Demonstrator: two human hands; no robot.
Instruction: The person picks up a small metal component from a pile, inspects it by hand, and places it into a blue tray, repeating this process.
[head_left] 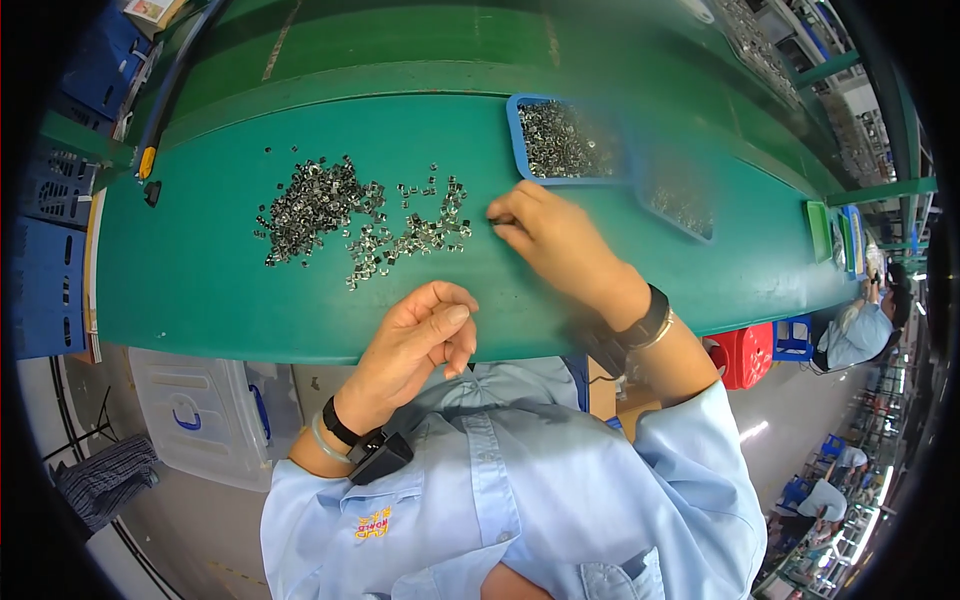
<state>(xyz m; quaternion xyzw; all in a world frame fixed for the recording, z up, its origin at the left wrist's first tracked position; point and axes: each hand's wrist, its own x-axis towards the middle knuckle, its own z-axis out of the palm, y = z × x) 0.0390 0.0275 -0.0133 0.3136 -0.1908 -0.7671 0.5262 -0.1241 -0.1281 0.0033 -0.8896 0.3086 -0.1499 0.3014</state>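
Head-worn fisheye, looking steeply down

One close view from above the person's chest faces the green workbench (220,290); straight edges bend outward, dark rim framing the picture.

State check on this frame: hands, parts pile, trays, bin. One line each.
left hand: loosely curled at the table edge; whether it holds anything cannot be told.
right hand: fingertips pinched on a small metal part.
pile of metal parts: loose, spread on the green table.
blue tray: open, filled with metal parts.
clear plastic bin: lid on, under the table.
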